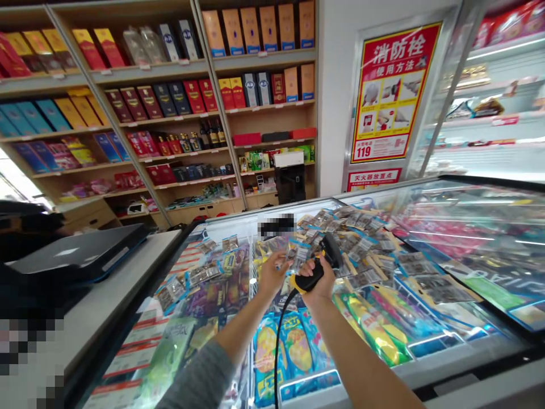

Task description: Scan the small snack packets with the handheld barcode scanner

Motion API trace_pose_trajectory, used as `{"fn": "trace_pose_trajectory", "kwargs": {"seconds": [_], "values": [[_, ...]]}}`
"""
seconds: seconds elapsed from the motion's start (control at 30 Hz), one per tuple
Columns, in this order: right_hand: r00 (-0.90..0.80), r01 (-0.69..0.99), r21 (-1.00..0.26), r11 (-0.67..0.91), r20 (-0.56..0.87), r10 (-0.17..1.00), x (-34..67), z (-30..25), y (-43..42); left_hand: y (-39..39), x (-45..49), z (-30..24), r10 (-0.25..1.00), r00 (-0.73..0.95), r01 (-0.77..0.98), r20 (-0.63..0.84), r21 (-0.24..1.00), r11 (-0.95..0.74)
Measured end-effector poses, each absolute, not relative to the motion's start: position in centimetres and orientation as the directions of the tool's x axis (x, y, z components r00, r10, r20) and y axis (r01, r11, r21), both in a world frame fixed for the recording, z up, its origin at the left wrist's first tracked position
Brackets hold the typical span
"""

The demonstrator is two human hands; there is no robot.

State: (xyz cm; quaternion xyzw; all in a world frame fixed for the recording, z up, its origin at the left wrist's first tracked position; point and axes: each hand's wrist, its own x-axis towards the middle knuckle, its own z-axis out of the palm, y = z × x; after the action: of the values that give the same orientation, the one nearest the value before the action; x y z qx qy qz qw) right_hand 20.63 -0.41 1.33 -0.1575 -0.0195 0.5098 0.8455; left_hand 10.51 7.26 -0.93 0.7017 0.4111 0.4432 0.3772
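My right hand (317,278) is closed around the handle of a black and yellow barcode scanner (323,262) whose black cable (279,341) hangs down toward me. My left hand (272,274) pinches a small clear snack packet (296,253) and holds it in front of the scanner head. Both hands hover over a glass-topped chest freezer (447,352). Many small packets (361,244) lie piled on the glass lid just beyond my hands.
Colourful ice-cream packs (293,346) show under the glass. A closed grey laptop (80,253) rests on the counter (110,295) at left. Wooden shelves of boxed bottles (170,96) fill the back wall. A red fire-hydrant poster (394,91) hangs beside a lit cooler (489,113).
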Motion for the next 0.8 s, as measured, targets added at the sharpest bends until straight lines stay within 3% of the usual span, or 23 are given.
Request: {"fn": "trace_pose_trajectory", "kwargs": {"seconds": [0.13, 0.4, 0.5, 0.6, 0.7, 0.8], "values": [[0.549, -0.809, -0.341, 0.478, -0.148, 0.823, 21.6, 0.2, 0.6, 8.9, 14.1, -0.7, 0.848, 0.247, 0.451, 0.468, 0.719, -0.528], [0.54, -0.808, -0.367, 0.461, -0.149, 0.828, 20.4, 1.7, 0.2, 11.2, 11.2, -1.2, 0.828, 0.194, 0.464, 0.527, 0.694, -0.551], [0.468, -0.834, -0.382, 0.398, -0.108, 0.877, 18.7, 2.6, -0.5, 13.8, 6.9, 0.1, 0.864, 0.052, 0.607, 0.5, 0.671, -0.425], [0.308, -0.862, -0.433, 0.265, -0.03, 0.951, 16.5, 2.5, -0.8, 16.8, 2.0, 1.5, 0.899, -0.126, 0.765, 0.42, 0.618, -0.181], [0.166, -0.869, -0.475, 0.137, -0.02, 0.986, 14.8, 1.5, -0.2, 19.1, -1.5, 2.3, 0.924, -0.259, 0.794, 0.282, 0.607, 0.038], [0.121, -0.877, -0.476, 0.074, -0.07, 0.99, 14.3, 0.2, 0.7, 20.7, -2.5, 2.9, 0.933, -0.265, 0.771, 0.243, 0.635, 0.054]]}}
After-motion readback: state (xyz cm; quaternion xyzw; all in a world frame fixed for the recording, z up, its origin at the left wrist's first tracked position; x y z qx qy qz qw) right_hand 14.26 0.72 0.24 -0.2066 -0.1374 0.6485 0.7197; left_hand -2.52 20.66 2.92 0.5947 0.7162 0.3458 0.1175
